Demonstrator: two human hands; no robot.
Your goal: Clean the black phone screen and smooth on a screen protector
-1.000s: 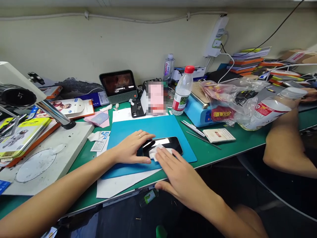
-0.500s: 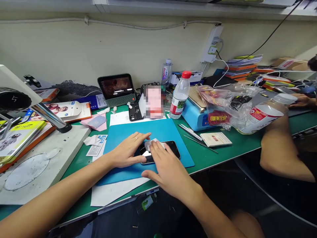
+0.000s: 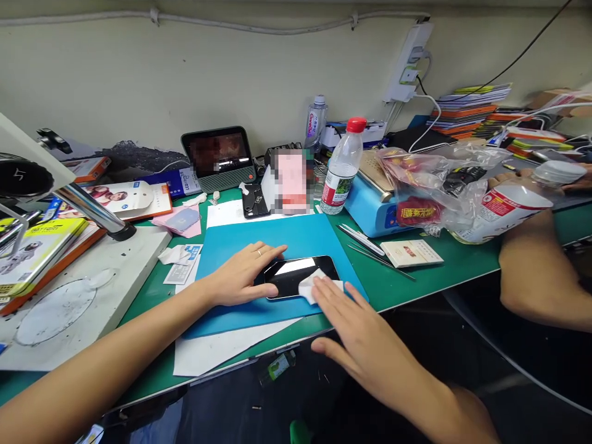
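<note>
A smartphone (image 3: 287, 281) with a dark, glossy screen lies face up on a blue mat (image 3: 235, 240). My left hand (image 3: 243, 274) spans its left end, the thumb at the near edge and the fingers by the far edge, steadying it. A ring shows on one finger. Under the flat fingertips of my right hand (image 3: 358, 324) is a white tissue (image 3: 307, 287), pressed onto the phone's near right part. My right thumb sticks out, away from the phone. What lies beneath the tissue is hidden.
Tweezers (image 3: 382, 258) and a cigarette pack (image 3: 411, 253) lie right of the mat. Behind stand a red-capped bottle (image 3: 340, 172), a blue scale (image 3: 370, 213) and a small display (image 3: 221, 157). A microscope stand (image 3: 92, 296) occupies the left. A co-worker's arm (image 3: 541, 271) rests at the right.
My right hand has moved right and toward me with the tissue, baring more of the screen. The left hand stays at the phone's left end. The camera view has shifted slightly.
</note>
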